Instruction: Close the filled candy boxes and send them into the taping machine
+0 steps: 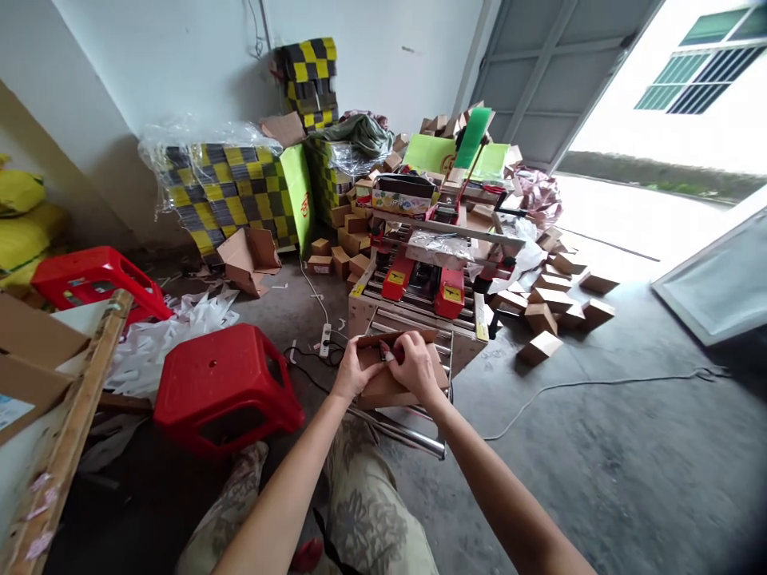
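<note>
A small brown cardboard box (387, 391) rests on metal rollers (413, 438) in front of me, its back flap raised. My left hand (355, 370) grips the left side of the box, thumb reaching over the top. On the right, my right hand (415, 369) is over the box with its fingers bent and pressed together. A small red and white thing (387, 352) shows at those fingertips; its kind is too small to make out. Just beyond the box stands a carton sealing machine (419, 275) with red side parts and rollers.
Small boxes (542, 319) lie scattered on the floor at right, with a cable (575, 383) nearby. A red plastic stool (216, 375) stands at left, near white scraps (171, 339). Behind are yellow-black stacks (240, 192). A power strip (325, 339) lies by the machine.
</note>
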`<action>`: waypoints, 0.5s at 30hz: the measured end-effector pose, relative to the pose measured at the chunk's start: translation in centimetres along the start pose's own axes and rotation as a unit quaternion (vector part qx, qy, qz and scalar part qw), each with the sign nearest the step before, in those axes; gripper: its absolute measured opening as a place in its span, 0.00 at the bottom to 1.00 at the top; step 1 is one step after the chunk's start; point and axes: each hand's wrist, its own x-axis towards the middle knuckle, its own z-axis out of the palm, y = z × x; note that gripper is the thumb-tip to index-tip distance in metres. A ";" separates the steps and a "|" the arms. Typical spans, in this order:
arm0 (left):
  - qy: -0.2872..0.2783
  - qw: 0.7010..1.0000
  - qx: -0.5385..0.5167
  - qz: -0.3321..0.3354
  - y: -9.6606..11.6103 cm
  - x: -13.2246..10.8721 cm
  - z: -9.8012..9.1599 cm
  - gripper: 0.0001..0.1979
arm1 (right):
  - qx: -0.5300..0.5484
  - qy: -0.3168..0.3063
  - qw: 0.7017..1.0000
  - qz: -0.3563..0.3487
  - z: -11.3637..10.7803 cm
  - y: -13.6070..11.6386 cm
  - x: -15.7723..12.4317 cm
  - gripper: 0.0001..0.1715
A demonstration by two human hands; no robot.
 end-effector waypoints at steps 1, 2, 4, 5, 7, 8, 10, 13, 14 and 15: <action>0.002 1.000 -0.004 0.002 0.1 0.0 0.0 0.36 | 0.023 0.055 0.998 -0.002 -0.1 0.0 -0.4 0.13; 0.003 1.000 -0.005 0.005 0.1 0.0 0.0 0.38 | 0.043 0.089 0.995 -0.016 -0.2 -0.1 -0.8 0.14; 0.007 1.000 -0.001 0.014 0.2 -0.1 -0.1 0.40 | 0.047 0.049 0.996 -0.061 -0.1 -0.2 -1.4 0.17; 0.009 1.000 0.007 0.019 0.1 -0.2 -0.1 0.40 | 0.033 -0.004 0.996 -0.077 0.0 -0.2 -1.4 0.17; 0.011 0.999 0.024 0.023 0.1 -0.3 -0.1 0.39 | -0.004 -0.097 0.993 -0.070 0.4 -0.3 -1.0 0.16; 0.012 0.999 0.031 0.023 0.1 -0.4 -0.1 0.38 | -0.018 -0.119 0.992 -0.049 0.6 -0.3 -0.4 0.16; 0.012 0.999 0.032 0.022 0.1 -0.6 0.0 0.35 | -0.029 -0.132 0.991 -0.004 1.1 -0.2 1.1 0.19; 0.026 0.999 0.039 0.014 0.3 -0.9 0.2 0.30 | -0.026 -0.144 0.989 0.017 1.3 -0.1 2.8 0.18; 0.038 0.998 0.047 0.012 0.4 -1.0 0.3 0.29 | -0.023 -0.145 0.989 0.010 1.3 0.0 2.8 0.17; 0.048 0.997 0.055 0.010 0.5 -1.1 0.4 0.28 | -0.016 -0.132 0.991 0.001 1.2 0.1 2.5 0.17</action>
